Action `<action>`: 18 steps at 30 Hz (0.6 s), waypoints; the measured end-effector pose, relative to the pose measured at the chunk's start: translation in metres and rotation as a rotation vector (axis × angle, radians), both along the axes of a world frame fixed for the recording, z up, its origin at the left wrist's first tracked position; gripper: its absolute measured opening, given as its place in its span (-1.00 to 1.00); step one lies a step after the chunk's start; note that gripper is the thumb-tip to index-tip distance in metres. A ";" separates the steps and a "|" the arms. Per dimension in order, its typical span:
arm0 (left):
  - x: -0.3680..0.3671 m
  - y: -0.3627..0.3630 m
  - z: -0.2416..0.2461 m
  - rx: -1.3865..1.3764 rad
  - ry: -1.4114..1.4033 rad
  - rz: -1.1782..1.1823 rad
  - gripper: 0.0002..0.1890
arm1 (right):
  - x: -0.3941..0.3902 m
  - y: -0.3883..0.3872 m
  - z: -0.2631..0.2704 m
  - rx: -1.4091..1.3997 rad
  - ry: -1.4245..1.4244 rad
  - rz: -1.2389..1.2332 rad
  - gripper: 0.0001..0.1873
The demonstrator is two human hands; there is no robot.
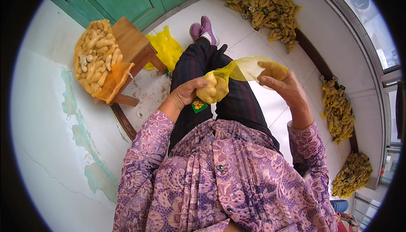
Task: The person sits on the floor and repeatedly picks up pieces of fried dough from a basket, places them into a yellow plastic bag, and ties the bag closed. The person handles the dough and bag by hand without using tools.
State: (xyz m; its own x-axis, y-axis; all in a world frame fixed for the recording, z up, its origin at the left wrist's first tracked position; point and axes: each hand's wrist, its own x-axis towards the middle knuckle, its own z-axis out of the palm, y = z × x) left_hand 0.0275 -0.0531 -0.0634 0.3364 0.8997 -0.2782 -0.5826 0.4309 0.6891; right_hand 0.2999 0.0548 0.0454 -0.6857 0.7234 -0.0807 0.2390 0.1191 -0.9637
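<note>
My left hand (187, 91) grips the filled end of a yellow mesh bag (223, 73) above my lap. Inside it are pale tan knobbly pieces (212, 87) that look like ginger root. Below my left hand hangs a small green tag (199, 105) with a picture on it. My right hand (279, 76) holds the bag's loose end out to the right, with the thin mesh draped over its fingers. Between both hands the netting is stretched and partly twisted.
On a wooden bench (131, 37) at left rests an open orange mesh sack (98, 51) of similar pieces. Yellow netting (166, 48) lies beside the bench. Filled yellow bags form piles (263, 3), (337, 111), (352, 175) along the right wall. Part of another person (340, 206) shows at lower right.
</note>
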 end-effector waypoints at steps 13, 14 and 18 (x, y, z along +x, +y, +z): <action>-0.023 0.026 -0.025 -0.018 0.236 -0.264 -0.38 | 0.012 0.029 -0.023 -0.690 0.663 -0.576 -0.71; -0.029 0.021 -0.022 -0.024 0.218 -0.239 -0.37 | 0.019 0.038 -0.025 -0.531 0.595 -0.659 -0.67; -0.055 0.005 0.016 -0.032 0.248 -0.189 -0.36 | 0.000 0.042 -0.028 0.342 0.276 -0.803 -0.52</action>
State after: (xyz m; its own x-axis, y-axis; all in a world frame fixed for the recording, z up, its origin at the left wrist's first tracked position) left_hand -0.0270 -0.0486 -0.0477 0.4152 0.8172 -0.3998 -0.3064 0.5394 0.7843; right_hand 0.3002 0.0972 0.0171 0.0711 0.9455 0.3178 0.1394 0.3061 -0.9417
